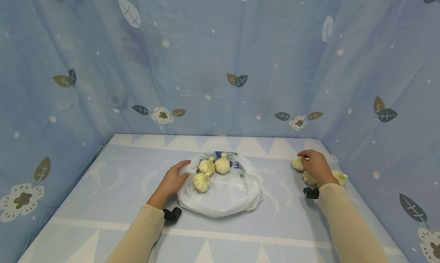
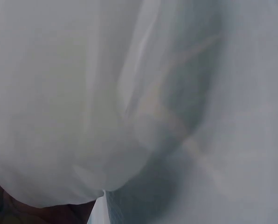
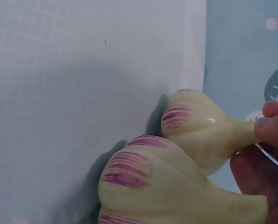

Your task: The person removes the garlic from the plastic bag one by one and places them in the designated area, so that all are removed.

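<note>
A white plastic bag (image 1: 223, 202) with printing lies spread on the table, three garlic bulbs (image 1: 202, 182) on it. My left hand (image 1: 172, 183) touches the bag's left edge, thumb and index finger apart. Pale bag film (image 2: 55, 102) fills most of the left wrist view and hides the left fingers. At the table's right side my right hand (image 1: 317, 167) pinches the stem of a garlic bulb (image 3: 199, 126) between thumb and fingers. Another purple-streaked garlic bulb (image 3: 162, 182) lies right beside it. A further garlic bulb (image 1: 340, 177) shows partly behind the right wrist.
A pale blue patterned cloth covers the table (image 1: 117, 202). Blue curtains (image 1: 206, 57) with leaf prints stand along the back and both sides. Black wrist devices (image 1: 173, 215) sit below both hands.
</note>
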The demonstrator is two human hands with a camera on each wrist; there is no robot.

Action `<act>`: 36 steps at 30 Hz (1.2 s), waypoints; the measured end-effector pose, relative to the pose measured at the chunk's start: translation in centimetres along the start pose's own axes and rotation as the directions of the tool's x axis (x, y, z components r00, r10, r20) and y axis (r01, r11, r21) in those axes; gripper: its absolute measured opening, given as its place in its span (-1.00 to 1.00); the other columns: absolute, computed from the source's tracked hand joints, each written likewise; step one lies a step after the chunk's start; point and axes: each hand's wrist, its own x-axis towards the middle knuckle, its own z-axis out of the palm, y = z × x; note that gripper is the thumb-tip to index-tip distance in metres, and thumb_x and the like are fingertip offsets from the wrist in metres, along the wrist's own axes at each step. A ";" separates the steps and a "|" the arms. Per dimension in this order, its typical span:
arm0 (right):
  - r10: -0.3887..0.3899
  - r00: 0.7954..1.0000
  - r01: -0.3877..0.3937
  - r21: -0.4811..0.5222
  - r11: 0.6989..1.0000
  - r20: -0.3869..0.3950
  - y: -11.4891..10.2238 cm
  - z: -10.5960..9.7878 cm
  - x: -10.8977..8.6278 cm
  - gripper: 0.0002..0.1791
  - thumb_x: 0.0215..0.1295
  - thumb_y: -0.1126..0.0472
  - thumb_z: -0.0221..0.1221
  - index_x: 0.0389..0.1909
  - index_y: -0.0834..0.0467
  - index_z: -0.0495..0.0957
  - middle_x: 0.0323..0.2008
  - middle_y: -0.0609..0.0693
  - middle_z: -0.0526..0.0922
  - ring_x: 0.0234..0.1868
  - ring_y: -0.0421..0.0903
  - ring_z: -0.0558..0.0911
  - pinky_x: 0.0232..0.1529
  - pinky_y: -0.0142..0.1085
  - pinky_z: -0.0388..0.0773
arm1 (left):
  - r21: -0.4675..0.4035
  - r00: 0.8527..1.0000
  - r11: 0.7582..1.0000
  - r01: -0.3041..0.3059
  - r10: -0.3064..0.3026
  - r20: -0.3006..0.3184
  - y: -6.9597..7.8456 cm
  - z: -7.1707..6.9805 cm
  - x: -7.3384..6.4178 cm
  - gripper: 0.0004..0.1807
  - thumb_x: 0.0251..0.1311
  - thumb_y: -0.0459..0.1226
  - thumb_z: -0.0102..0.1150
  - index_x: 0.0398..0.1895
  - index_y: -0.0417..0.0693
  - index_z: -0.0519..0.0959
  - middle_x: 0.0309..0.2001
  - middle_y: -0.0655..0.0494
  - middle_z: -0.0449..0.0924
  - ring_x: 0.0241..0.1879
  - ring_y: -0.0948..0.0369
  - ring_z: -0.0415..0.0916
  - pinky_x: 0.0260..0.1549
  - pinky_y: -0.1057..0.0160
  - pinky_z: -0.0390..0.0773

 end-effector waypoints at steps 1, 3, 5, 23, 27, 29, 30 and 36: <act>-0.002 1.000 0.002 0.004 1.000 0.002 -0.1 -0.1 -0.1 -0.70 0.39 0.31 0.02 0.06 0.27 0.57 0.09 0.32 0.56 0.14 0.29 0.50 0.14 0.18 0.43 | 0.003 1.000 1.000 -0.004 0.004 -0.001 0.0 0.0 0.0 -0.44 0.37 -0.26 0.02 0.44 0.08 0.27 0.46 -0.15 0.17 0.47 -0.15 0.06 0.38 -0.22 0.15; -0.006 1.000 0.006 0.012 1.000 0.006 -0.2 -0.1 -0.1 -0.70 0.38 0.31 0.02 0.06 0.27 0.57 0.09 0.33 0.56 0.13 0.29 0.50 0.13 0.18 0.44 | 0.003 1.000 1.000 -0.002 0.002 0.001 0.0 -0.1 0.0 -0.44 0.37 -0.26 0.02 0.43 0.08 0.27 0.47 -0.15 0.17 0.47 -0.15 0.06 0.38 -0.22 0.15; -0.013 1.000 0.013 0.010 1.000 0.009 -0.3 -0.2 -0.1 -0.70 0.38 0.30 0.03 0.05 0.27 0.57 0.10 0.34 0.55 0.12 0.30 0.51 0.12 0.18 0.45 | 0.004 1.000 1.000 0.000 0.000 0.003 -0.1 -0.1 0.0 -0.44 0.37 -0.26 0.02 0.44 0.09 0.27 0.47 -0.15 0.16 0.47 -0.15 0.06 0.38 -0.22 0.15; -0.091 0.995 0.093 -0.053 0.994 0.038 -2.6 -0.5 0.8 -0.67 0.36 0.21 0.11 0.09 0.22 0.57 0.22 0.32 0.45 0.10 0.33 0.51 0.11 0.19 0.45 | -0.006 1.000 1.000 0.009 -0.009 0.009 -0.2 -0.6 0.2 -0.45 0.38 -0.32 -0.02 0.43 0.11 0.28 0.47 -0.15 0.16 0.47 -0.15 0.05 0.37 -0.22 0.17; -0.140 0.990 0.142 -0.065 0.988 0.034 -4.2 -0.4 1.0 -0.69 0.35 0.22 0.13 0.07 0.20 0.58 0.22 0.30 0.47 0.08 0.33 0.54 0.09 0.16 0.48 | -0.011 1.000 1.000 0.010 -0.010 0.007 -0.2 -0.7 0.2 -0.45 0.38 -0.32 -0.03 0.43 0.11 0.28 0.47 -0.14 0.15 0.47 -0.15 0.04 0.37 -0.22 0.16; -0.160 0.986 0.162 -0.062 0.985 0.033 -5.1 -0.2 1.1 -0.69 0.34 0.23 0.14 0.06 0.19 0.59 0.22 0.29 0.47 0.08 0.31 0.55 0.08 0.14 0.50 | -0.010 1.000 1.000 0.010 -0.010 0.004 -0.2 -0.8 0.2 -0.45 0.38 -0.32 -0.03 0.43 0.11 0.28 0.47 -0.14 0.16 0.47 -0.15 0.04 0.37 -0.22 0.16; -0.168 0.985 0.169 -0.059 0.984 0.033 -5.5 -0.1 1.2 -0.69 0.34 0.22 0.15 0.06 0.18 0.59 0.22 0.28 0.47 0.08 0.30 0.56 0.08 0.13 0.51 | -0.006 1.000 1.000 0.007 -0.007 0.004 -0.2 -0.8 0.2 -0.45 0.38 -0.33 -0.04 0.44 0.10 0.27 0.47 -0.15 0.15 0.47 -0.16 0.04 0.37 -0.23 0.17; -0.231 0.972 0.232 -0.005 0.973 0.027 -7.8 1.0 1.5 -0.71 0.31 0.22 0.19 0.02 0.16 0.61 0.18 0.22 0.53 0.11 0.24 0.56 0.09 0.06 0.55 | -0.003 1.000 1.000 0.003 -0.003 0.001 -0.3 -0.8 0.2 -0.45 0.39 -0.33 -0.05 0.44 0.10 0.27 0.47 -0.15 0.15 0.46 -0.16 0.05 0.36 -0.23 0.18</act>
